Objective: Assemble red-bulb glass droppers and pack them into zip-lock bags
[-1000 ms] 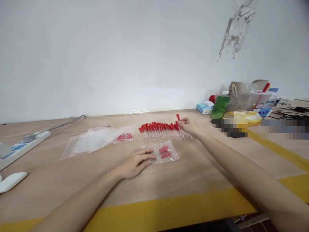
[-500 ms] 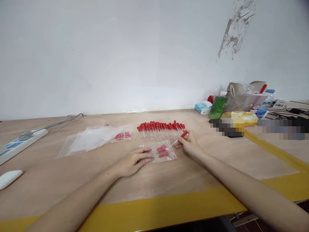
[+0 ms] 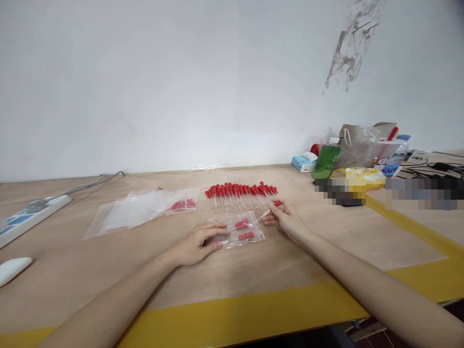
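My left hand (image 3: 201, 243) lies at the left end of a clear zip bag (image 3: 256, 232), its fingers stretched out over the plastic and its thumb apart from them. Inside the bag are droppers with red rubber bulbs (image 3: 246, 235); their thin stems run under my fingers, so I cannot tell how many there are. Between the fingertips of my right hand (image 3: 284, 217) is another dropper (image 3: 268, 211), held near its red bulb. Its stem points down and left at the bag's right end. Just behind lies a row of several red-bulbed droppers (image 3: 241, 191).
Flat clear bags (image 3: 134, 210) overlap on the left, beside a filled bag of red-bulbed droppers (image 3: 183, 204). A power strip (image 3: 54, 205) and a white object (image 3: 14, 270) are far left. At the back right stand a green bottle (image 3: 326, 159) and a tissue pack (image 3: 304, 162).
My right hand and its dropper have shifted slightly down. The bulbs in the bag lie a little farther apart, while my left hand has stayed nearly in place.
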`<action>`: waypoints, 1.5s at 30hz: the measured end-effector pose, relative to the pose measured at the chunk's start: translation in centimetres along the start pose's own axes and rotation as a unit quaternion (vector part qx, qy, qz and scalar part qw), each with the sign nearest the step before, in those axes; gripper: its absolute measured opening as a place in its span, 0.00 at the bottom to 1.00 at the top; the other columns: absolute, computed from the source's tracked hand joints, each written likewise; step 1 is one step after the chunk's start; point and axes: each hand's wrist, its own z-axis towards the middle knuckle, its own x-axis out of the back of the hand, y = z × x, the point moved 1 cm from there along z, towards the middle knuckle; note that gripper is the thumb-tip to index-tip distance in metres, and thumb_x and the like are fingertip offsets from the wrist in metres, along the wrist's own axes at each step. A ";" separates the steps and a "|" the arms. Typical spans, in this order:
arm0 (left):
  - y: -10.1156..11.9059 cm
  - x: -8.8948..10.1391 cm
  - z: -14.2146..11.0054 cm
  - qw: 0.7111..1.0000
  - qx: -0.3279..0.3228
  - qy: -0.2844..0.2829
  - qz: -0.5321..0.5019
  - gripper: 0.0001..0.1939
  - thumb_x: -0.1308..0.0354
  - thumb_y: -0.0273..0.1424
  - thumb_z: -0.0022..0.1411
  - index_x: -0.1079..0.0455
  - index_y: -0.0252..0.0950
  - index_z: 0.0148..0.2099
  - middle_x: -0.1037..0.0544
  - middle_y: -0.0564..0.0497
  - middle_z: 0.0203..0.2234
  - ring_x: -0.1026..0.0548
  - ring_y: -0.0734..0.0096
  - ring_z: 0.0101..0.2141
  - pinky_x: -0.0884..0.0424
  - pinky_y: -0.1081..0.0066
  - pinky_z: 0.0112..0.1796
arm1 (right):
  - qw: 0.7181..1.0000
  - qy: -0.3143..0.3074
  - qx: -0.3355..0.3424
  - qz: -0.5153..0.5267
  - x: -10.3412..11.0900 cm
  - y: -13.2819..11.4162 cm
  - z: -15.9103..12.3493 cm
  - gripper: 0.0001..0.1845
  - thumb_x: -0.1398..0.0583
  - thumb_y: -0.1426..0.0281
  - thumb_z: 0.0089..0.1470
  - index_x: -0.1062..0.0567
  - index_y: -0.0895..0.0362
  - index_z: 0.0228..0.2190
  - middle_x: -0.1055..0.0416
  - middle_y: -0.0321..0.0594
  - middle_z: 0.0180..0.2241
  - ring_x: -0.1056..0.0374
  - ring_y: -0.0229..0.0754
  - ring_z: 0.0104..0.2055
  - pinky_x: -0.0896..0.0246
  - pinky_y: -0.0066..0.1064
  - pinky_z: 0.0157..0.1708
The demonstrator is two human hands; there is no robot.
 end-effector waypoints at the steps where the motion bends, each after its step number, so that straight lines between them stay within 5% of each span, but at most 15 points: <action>1: 0.0 0.0 0.0 1.000 -0.003 0.004 -0.001 0.17 0.52 0.35 0.61 0.38 0.44 0.53 0.37 0.51 0.53 0.40 0.65 0.53 0.43 0.62 0.52 | 1.000 -0.011 -0.011 -0.012 -0.1 0.0 0.0 0.16 0.42 0.63 0.45 0.44 0.53 0.33 0.34 0.31 0.22 0.32 0.36 0.23 0.35 0.32 0.27; 6: -0.1 -0.1 0.1 0.999 0.012 0.013 -0.043 0.19 0.50 0.35 0.60 0.40 0.42 0.54 0.33 0.50 0.49 0.34 0.65 0.47 0.36 0.64 0.46 | 0.972 -0.073 0.041 -0.220 0.3 -0.2 0.3 0.15 0.40 0.61 0.42 0.32 0.59 0.30 0.33 0.35 0.23 0.38 0.33 0.22 0.41 0.27 0.24; 10: -0.2 -0.1 0.0 0.997 0.032 0.009 -0.068 0.20 0.49 0.37 0.59 0.40 0.42 0.54 0.33 0.50 0.49 0.33 0.64 0.46 0.36 0.64 0.45 | 0.938 -0.063 0.089 -0.328 1.6 -0.8 0.9 0.17 0.41 0.58 0.42 0.27 0.61 0.28 0.35 0.34 0.21 0.43 0.32 0.22 0.48 0.25 0.22; 18: -0.5 -0.2 -0.1 0.997 0.025 0.019 -0.064 0.20 0.48 0.36 0.58 0.39 0.42 0.53 0.33 0.50 0.49 0.34 0.64 0.47 0.37 0.64 0.47 | 0.926 -0.186 0.075 -0.320 1.3 -1.1 0.2 0.16 0.37 0.60 0.38 0.25 0.59 0.27 0.33 0.35 0.21 0.43 0.32 0.21 0.50 0.25 0.21; 26: -0.1 -0.2 0.1 0.999 0.008 0.024 -0.048 0.20 0.49 0.36 0.59 0.40 0.41 0.53 0.32 0.50 0.48 0.33 0.66 0.47 0.36 0.65 0.47 | 0.942 -0.168 0.105 -0.270 -1.1 1.0 -0.1 0.14 0.35 0.62 0.36 0.28 0.61 0.21 0.33 0.35 0.19 0.41 0.32 0.20 0.47 0.23 0.20; 30: -0.1 -0.3 0.1 0.999 0.000 0.033 -0.033 0.20 0.49 0.35 0.59 0.40 0.40 0.54 0.32 0.49 0.49 0.34 0.65 0.48 0.38 0.64 0.48 | 0.929 -0.228 0.123 -0.264 -1.9 0.8 -0.5 0.13 0.39 0.62 0.41 0.25 0.60 0.22 0.29 0.39 0.23 0.35 0.37 0.27 0.41 0.27 0.27; 37: 0.0 -0.3 0.1 0.999 -0.008 0.029 -0.022 0.19 0.49 0.35 0.59 0.39 0.40 0.53 0.32 0.49 0.49 0.35 0.66 0.48 0.38 0.65 0.49 | 0.931 -0.189 0.083 -0.301 -1.5 0.5 -0.3 0.14 0.41 0.65 0.44 0.26 0.61 0.33 0.32 0.35 0.19 0.40 0.33 0.21 0.45 0.25 0.23; 45: -0.1 -0.3 0.1 0.999 -0.010 0.035 -0.016 0.19 0.49 0.36 0.59 0.39 0.41 0.53 0.32 0.49 0.49 0.36 0.65 0.49 0.39 0.64 0.50 | 0.915 -0.243 0.103 -0.304 -1.4 0.8 0.0 0.10 0.43 0.68 0.45 0.27 0.61 0.29 0.31 0.35 0.24 0.39 0.33 0.25 0.44 0.24 0.26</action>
